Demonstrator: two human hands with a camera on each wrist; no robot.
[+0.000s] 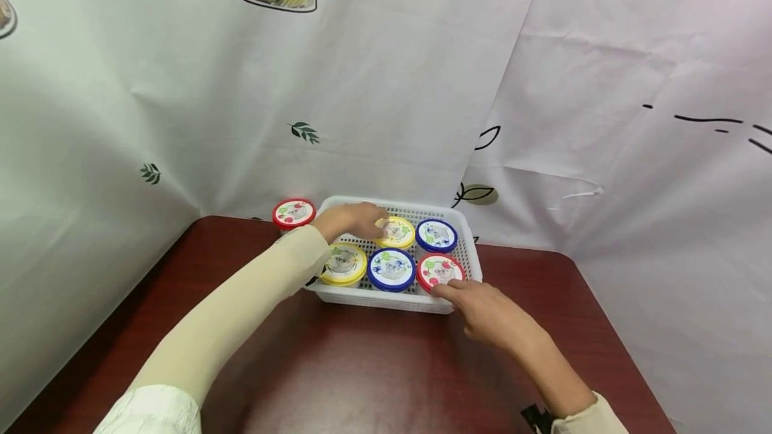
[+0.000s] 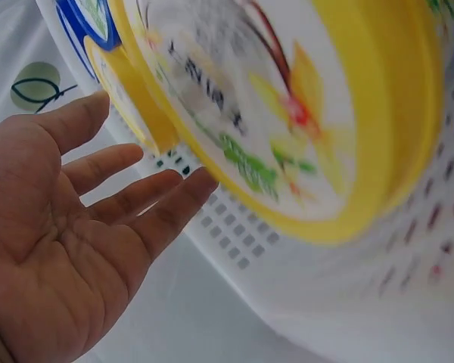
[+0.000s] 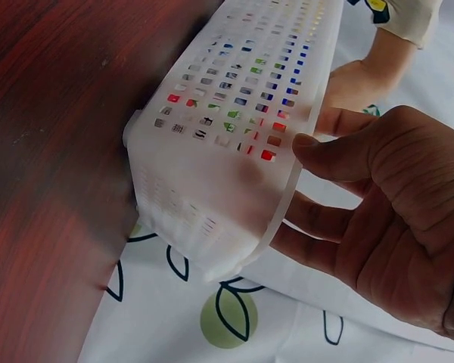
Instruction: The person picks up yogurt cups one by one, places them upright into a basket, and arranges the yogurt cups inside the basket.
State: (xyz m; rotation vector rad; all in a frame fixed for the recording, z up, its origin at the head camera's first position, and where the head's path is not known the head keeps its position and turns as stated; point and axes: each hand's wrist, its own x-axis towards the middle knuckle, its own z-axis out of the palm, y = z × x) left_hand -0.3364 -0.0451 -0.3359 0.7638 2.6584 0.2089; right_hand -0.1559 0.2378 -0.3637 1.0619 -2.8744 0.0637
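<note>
A white perforated plastic basket [image 1: 380,299] holds several round tubs with colored lids. My left hand [image 1: 354,220] reaches over its back left part, fingertips at the back yellow-lidded tub [image 1: 398,234]. In the left wrist view this hand [image 2: 76,227] has its fingers spread; whether they touch a lid I cannot tell. My right hand [image 1: 491,313] holds the basket's front right corner, its thumb on the outer side of the rim [image 3: 287,193] and its fingers passing inside, beside the red-lidded tub [image 1: 441,269].
Another red-lidded tub [image 1: 293,213] stands outside the basket at its back left. Inside are also a front yellow-lidded tub [image 1: 344,264] and two blue-lidded tubs, front [image 1: 391,270] and back [image 1: 436,236]. Patterned white cloth [image 1: 386,99] hangs behind the dark red table [image 1: 374,367].
</note>
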